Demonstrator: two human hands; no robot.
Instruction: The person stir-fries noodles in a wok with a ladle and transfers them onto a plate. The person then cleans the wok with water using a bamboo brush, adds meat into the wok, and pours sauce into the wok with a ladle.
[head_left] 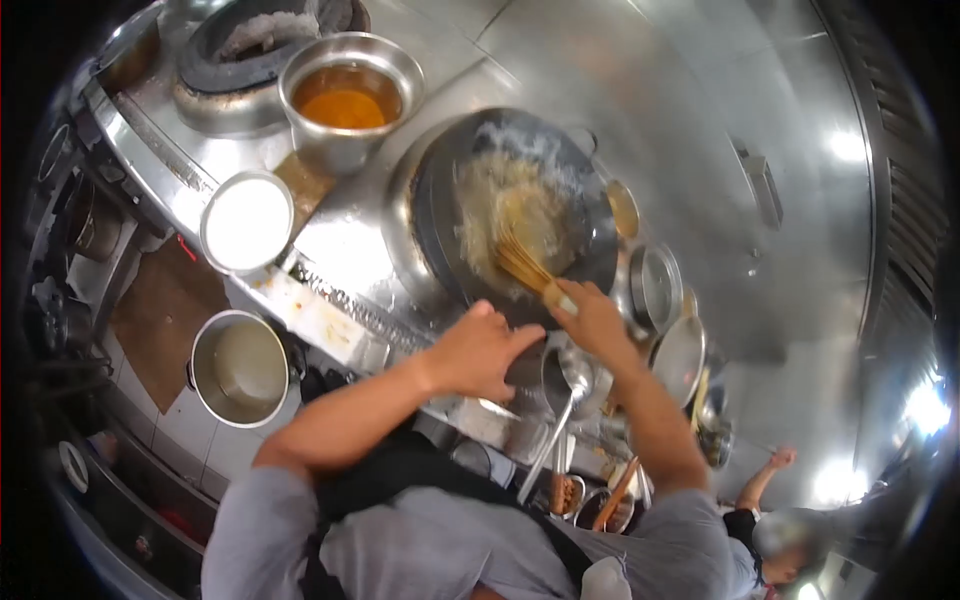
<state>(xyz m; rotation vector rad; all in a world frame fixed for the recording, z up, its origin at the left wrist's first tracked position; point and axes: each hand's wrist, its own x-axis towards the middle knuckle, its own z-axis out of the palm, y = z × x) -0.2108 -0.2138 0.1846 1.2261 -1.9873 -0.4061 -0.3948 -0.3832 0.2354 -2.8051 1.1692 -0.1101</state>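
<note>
A dark wok (436,222) sits over the burner, with frothy, steaming liquid (520,190) swirling inside. My right hand (592,318) grips a bamboo wok brush (520,262) by its upper end, its bristles down in the liquid. At the wok's near edge, my left hand (475,355) is held with fingers apart and nothing in it. Just below and between the two hands, a metal ladle (572,375) rests with its long handle slanting toward my body.
A steel pot of orange-brown liquid (350,95) stands left of the wok, beside a white-filled container (247,222). A large pot (240,368) sits lower left. Strainers (678,360) line the right side. Another person's arm (765,480) shows at lower right.
</note>
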